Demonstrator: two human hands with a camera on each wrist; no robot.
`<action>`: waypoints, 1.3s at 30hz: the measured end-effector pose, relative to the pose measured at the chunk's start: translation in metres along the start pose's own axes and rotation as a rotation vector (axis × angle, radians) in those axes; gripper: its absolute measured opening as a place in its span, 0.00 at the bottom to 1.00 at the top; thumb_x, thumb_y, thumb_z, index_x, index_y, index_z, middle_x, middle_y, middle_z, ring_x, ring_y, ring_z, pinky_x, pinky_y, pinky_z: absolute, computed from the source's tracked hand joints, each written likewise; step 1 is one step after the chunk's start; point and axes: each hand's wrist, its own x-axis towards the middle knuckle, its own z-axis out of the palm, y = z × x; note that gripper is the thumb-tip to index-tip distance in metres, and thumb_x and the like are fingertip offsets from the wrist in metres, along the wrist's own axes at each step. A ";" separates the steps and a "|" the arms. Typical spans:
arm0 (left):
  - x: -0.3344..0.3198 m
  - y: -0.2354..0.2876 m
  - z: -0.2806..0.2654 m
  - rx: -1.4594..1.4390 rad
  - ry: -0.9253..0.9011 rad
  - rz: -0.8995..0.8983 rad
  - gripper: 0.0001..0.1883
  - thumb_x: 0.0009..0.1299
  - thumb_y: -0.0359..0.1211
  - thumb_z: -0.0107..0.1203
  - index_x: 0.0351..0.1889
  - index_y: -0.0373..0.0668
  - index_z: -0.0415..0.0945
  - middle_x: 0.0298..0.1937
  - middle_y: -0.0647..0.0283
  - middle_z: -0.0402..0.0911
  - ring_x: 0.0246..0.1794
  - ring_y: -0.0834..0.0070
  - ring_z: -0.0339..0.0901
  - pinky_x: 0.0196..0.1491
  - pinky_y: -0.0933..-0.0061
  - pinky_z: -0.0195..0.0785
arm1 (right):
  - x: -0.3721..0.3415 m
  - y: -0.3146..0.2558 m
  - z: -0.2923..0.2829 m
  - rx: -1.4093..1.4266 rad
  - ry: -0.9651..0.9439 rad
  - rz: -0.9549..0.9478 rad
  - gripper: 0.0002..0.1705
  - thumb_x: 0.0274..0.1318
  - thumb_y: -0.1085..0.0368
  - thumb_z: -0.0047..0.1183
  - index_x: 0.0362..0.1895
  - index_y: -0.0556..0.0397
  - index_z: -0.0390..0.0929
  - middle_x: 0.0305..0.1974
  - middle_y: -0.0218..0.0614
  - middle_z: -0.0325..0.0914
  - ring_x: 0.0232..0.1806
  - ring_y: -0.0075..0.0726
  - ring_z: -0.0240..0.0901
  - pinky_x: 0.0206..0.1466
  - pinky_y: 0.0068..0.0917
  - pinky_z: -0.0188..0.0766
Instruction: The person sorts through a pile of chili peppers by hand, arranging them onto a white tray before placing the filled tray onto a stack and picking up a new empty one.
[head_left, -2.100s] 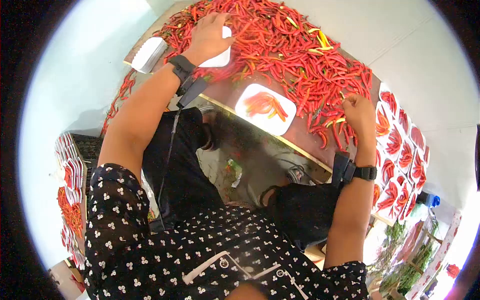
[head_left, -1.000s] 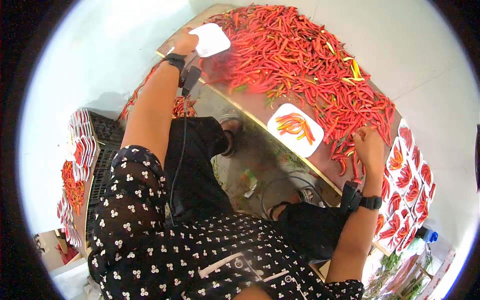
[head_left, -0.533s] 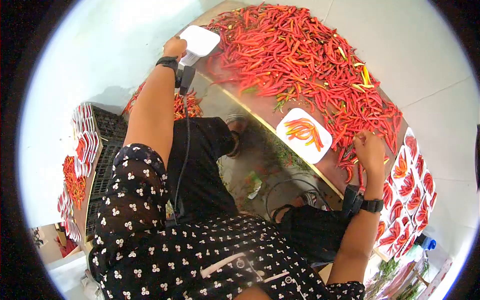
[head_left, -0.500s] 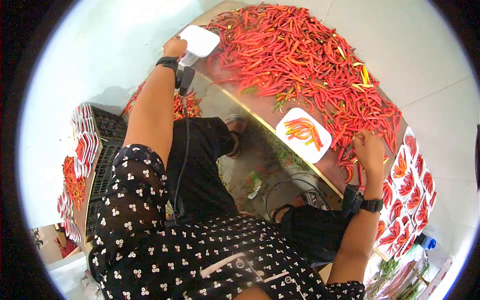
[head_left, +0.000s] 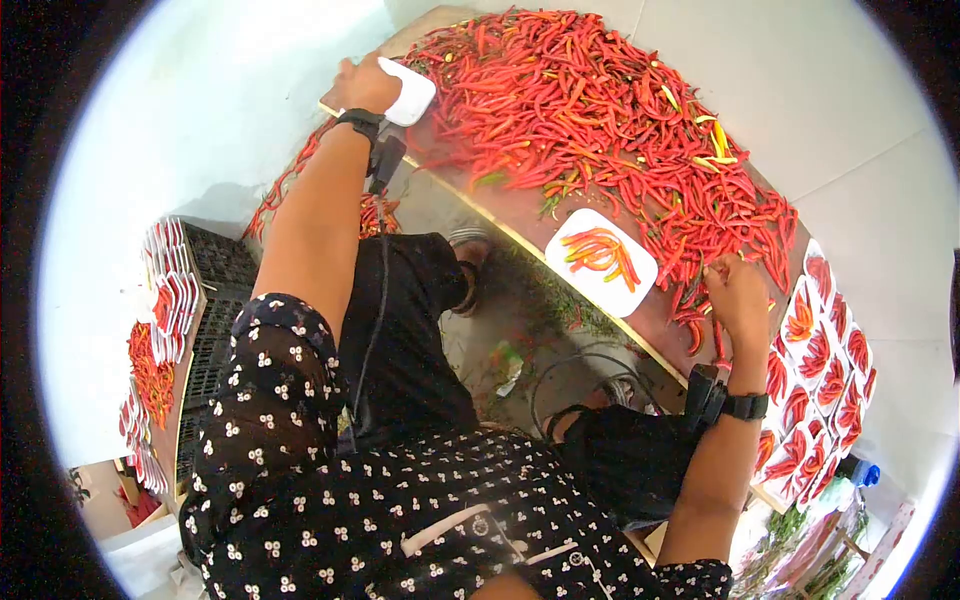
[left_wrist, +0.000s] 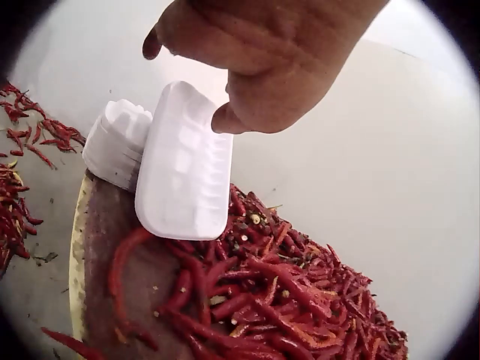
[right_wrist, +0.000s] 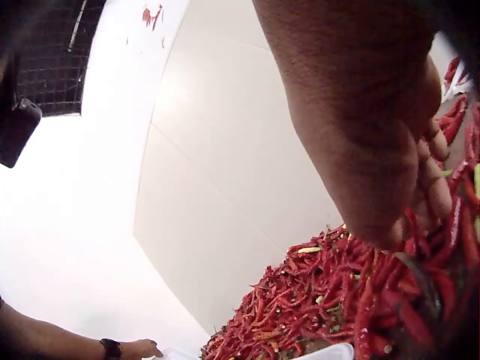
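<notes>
In the head view, my left hand (head_left: 370,85) is at the table's far left corner beside a white foam tray (head_left: 407,92). The left wrist view shows the hand (left_wrist: 262,64) with its thumb at the edge of that tilted tray (left_wrist: 184,165) and another finger apart from it. Beside it leans a tray stack (left_wrist: 118,142). My right hand (head_left: 740,295) rests at the right of the chili pile (head_left: 590,110), fingers curled round red chilies; the right wrist view shows this hand (right_wrist: 375,150) too. Between the hands, a white tray (head_left: 601,262) holds several orange-red chilies.
Filled chili trays (head_left: 815,380) cover a surface on the right. At the left, stacked filled trays (head_left: 172,290) stand by a black crate (head_left: 215,330). Yellow chilies (head_left: 720,140) lie on the pile's far side. A cable (head_left: 375,330) hangs from my left wrist.
My left hand first went left with the empty tray to the stack. Since half a second ago its fingers have spread and moved over the tray's left side. The right hand stays by the pile.
</notes>
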 end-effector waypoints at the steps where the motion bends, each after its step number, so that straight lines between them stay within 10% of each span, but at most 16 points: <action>1: -0.001 0.002 0.004 0.001 0.058 0.173 0.26 0.55 0.35 0.50 0.56 0.51 0.70 0.51 0.51 0.72 0.53 0.56 0.69 0.56 0.61 0.63 | 0.001 0.000 0.001 -0.023 -0.006 -0.007 0.12 0.47 0.60 0.49 0.29 0.55 0.77 0.28 0.51 0.76 0.33 0.55 0.74 0.38 0.45 0.69; 7: -0.024 0.083 0.038 -0.528 0.090 0.948 0.09 0.55 0.30 0.48 0.32 0.43 0.77 0.34 0.53 0.75 0.40 0.55 0.72 0.44 0.59 0.66 | 0.002 -0.004 0.003 0.001 0.018 -0.051 0.12 0.46 0.60 0.48 0.30 0.55 0.77 0.29 0.50 0.77 0.33 0.55 0.74 0.38 0.45 0.69; 12: -0.082 0.142 0.015 -0.414 -0.304 1.214 0.08 0.60 0.32 0.47 0.33 0.44 0.77 0.35 0.55 0.76 0.39 0.57 0.73 0.42 0.58 0.68 | 0.002 -0.005 0.005 0.010 0.035 -0.065 0.12 0.45 0.60 0.48 0.30 0.55 0.77 0.28 0.49 0.77 0.33 0.54 0.74 0.38 0.45 0.69; 24: -0.092 0.157 0.024 -0.100 -0.392 1.062 0.13 0.58 0.31 0.46 0.41 0.41 0.72 0.33 0.48 0.77 0.36 0.52 0.76 0.37 0.53 0.70 | -0.005 0.000 0.007 0.055 0.105 -0.141 0.11 0.44 0.61 0.48 0.27 0.56 0.76 0.25 0.49 0.76 0.30 0.54 0.73 0.35 0.46 0.69; 35: -0.081 0.150 0.008 -0.270 -0.430 1.096 0.07 0.53 0.29 0.52 0.26 0.39 0.79 0.23 0.52 0.79 0.29 0.59 0.79 0.35 0.60 0.70 | -0.002 -0.013 0.003 0.087 0.032 -0.136 0.12 0.45 0.60 0.47 0.26 0.56 0.75 0.27 0.51 0.75 0.32 0.56 0.73 0.37 0.47 0.68; 39: -0.101 0.143 -0.010 -0.655 -0.953 0.865 0.12 0.56 0.34 0.53 0.34 0.36 0.77 0.22 0.60 0.76 0.22 0.73 0.73 0.29 0.69 0.68 | 0.005 -0.016 0.013 0.162 0.020 -0.167 0.12 0.45 0.60 0.46 0.26 0.56 0.74 0.27 0.51 0.75 0.32 0.56 0.73 0.37 0.48 0.68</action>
